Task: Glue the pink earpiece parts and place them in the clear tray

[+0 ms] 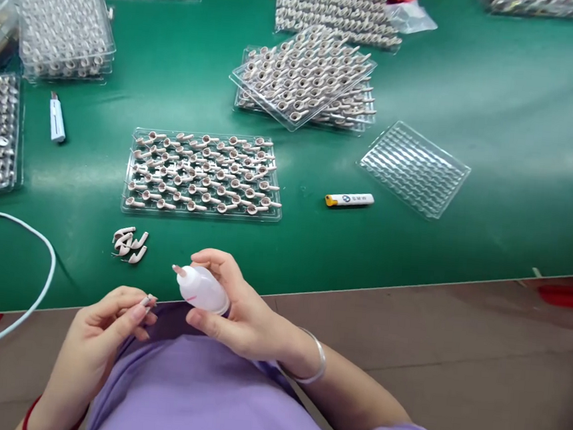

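Note:
My left hand [115,324] pinches a small white earphone shell [146,301] between thumb and fingertips, just off the table's front edge. To its right, my right hand [238,308] is wrapped around a white squeeze bottle [204,291], whose pinkish nozzle points left and up. A small pile of loose earphone shells [128,244] lies on the green table beyond my left hand. Behind the pile sits a clear plastic tray [201,215] filled with rows of similar stemmed shells, their round cups facing up.
Stacked filled trays [303,76] stand at the back middle, others [67,28] at the left. A clear tray [415,169] without shells lies right, near a white lighter [350,200]. A box cutter [57,118] lies left. A pale cable [52,255] loops over the left table edge.

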`<action>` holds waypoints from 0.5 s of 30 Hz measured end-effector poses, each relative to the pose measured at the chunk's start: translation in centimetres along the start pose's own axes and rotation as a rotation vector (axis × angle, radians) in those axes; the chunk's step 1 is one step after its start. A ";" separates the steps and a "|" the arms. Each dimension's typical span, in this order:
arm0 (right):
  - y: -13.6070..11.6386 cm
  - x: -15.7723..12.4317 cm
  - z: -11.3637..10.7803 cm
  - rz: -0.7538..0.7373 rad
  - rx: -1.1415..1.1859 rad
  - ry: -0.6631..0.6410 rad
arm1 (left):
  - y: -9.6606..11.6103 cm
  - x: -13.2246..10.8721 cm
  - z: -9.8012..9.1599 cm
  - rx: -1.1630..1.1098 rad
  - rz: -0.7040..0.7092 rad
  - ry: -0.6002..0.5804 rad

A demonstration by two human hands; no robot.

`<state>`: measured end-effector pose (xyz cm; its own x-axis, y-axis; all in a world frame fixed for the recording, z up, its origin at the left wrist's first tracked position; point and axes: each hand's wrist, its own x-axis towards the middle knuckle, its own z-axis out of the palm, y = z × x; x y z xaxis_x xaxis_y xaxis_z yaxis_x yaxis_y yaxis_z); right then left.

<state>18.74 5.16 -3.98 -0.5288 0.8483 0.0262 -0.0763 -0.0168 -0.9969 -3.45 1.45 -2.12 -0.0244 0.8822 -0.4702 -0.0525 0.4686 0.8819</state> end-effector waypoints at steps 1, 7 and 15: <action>0.0 -0.2 -0.2 -0.009 -0.048 -0.014 | -0.2 -0.1 -0.3 0.078 0.071 0.028; 0.4 -0.4 -0.1 -0.065 -0.189 -0.003 | -1.0 -0.3 -1.2 0.676 0.600 0.238; 1.7 -0.4 0.3 -0.357 -0.429 0.268 | -2.8 1.6 -2.1 1.265 1.119 0.340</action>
<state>18.56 4.61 -5.71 -0.2987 0.8667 0.3995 0.1669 0.4596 -0.8723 -5.43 1.43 -5.36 0.2995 0.8093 0.5054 0.8892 -0.4287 0.1596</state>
